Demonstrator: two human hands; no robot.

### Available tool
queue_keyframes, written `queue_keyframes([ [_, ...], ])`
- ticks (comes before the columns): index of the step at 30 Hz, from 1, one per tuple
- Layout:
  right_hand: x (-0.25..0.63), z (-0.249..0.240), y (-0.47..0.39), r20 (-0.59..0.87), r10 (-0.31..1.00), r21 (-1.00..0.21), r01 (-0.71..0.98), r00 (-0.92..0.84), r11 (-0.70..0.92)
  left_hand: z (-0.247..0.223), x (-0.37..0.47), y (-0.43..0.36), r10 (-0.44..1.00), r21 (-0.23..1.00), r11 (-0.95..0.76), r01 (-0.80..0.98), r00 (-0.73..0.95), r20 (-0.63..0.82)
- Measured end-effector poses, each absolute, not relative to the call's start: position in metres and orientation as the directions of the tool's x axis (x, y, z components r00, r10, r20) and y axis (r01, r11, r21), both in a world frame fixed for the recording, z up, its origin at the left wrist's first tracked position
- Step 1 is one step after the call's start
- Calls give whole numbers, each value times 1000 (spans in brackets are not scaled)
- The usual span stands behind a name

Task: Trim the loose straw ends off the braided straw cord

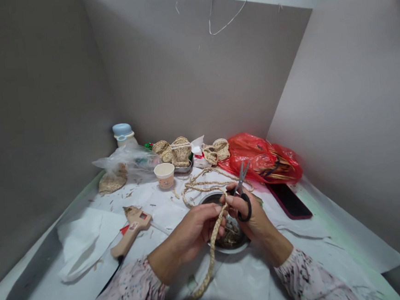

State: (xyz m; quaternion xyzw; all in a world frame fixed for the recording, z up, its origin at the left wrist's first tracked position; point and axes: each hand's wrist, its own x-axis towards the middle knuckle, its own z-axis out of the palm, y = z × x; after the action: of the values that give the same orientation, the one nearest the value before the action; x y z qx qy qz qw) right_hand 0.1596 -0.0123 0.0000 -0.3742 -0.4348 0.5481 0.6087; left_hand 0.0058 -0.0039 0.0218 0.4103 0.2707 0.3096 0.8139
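Braid: the braid point(213, 250) runs from the worktop's point(332, 250) near edge up to both hands, above the bowl point(232, 250); beyond them, thinner cord loops lie towards the far edge. The fingers hide where the two parts meet.
Left hand: the left hand point(199, 228) pinches the braid between thumb and fingers, just over the bowl.
Right hand: the right hand point(257, 224) pinches the braid close beside the left and also carries the scissors point(240, 183); which finger bears the handle, I cannot tell.
Blades: slightly parted, pointing to the far edge, apart from the braid.
Fingerwork: this looks like adjusting strands. A firm left pinch near the working point should stop the plait loosening, while the right fingertips tuck or tease.
Tension: even pull seems best; the tail hanging towards the near edge needs slack, so its weight does not drag.
Scissors care: carried like this, the tips should stay turned outward as the wrist rolls.
Bowl: dry scraps inside; working over it should catch trimmings.
Left edge: the glue gun point(132, 234) lies clear of the braid.
Far right corner: red bag point(256, 155), with the phone point(289, 201) just nearer.
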Motion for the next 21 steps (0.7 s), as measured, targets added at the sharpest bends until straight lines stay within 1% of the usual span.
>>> queue_keyframes([
  [2, 164, 2, -10, 148, 987, -970, -188, 63, 157, 22, 6, -3, 734, 831, 472, -293, 653, -186],
  [4, 170, 6, -9, 215, 973, -975, 76, 88, 209, 23, 6, -1, 757, 836, 456, -304, 626, -186],
  [5, 173, 9, -9, 260, 962, -945, 226, 81, 236, 23, 6, -1, 773, 843, 441, -308, 608, -182],
  [6, 177, 13, -10, 300, 953, -890, 373, 50, 261, 24, 6, 0, 790, 850, 423, -313, 588, -176],
  [8, 184, 21, -13, 370, 929, -725, 621, -14, 298, 26, 5, 0, 821, 859, 391, -330, 546, -164],
  [10, 191, 28, -17, 408, 908, -558, 761, -96, 331, 29, 5, 0, 844, 859, 377, -347, 510, -165],
  [12, 196, 32, -20, 393, 901, -410, 842, -184, 351, 31, 4, 0, 862, 853, 373, -364, 477, -174],
  [14, 198, 34, -22, 344, 907, -310, 883, -242, 353, 31, 4, 0, 876, 852, 367, -374, 448, -181],
  [18, 197, 34, -24, 261, 924, -232, 911, -278, 340, 28, 4, 1, 894, 848, 355, -394, 409, -184],
  [21, 195, 35, -24, 233, 939, -197, 934, -251, 299, 26, 5, 2, 898, 855, 339, -393, 407, -168],
])
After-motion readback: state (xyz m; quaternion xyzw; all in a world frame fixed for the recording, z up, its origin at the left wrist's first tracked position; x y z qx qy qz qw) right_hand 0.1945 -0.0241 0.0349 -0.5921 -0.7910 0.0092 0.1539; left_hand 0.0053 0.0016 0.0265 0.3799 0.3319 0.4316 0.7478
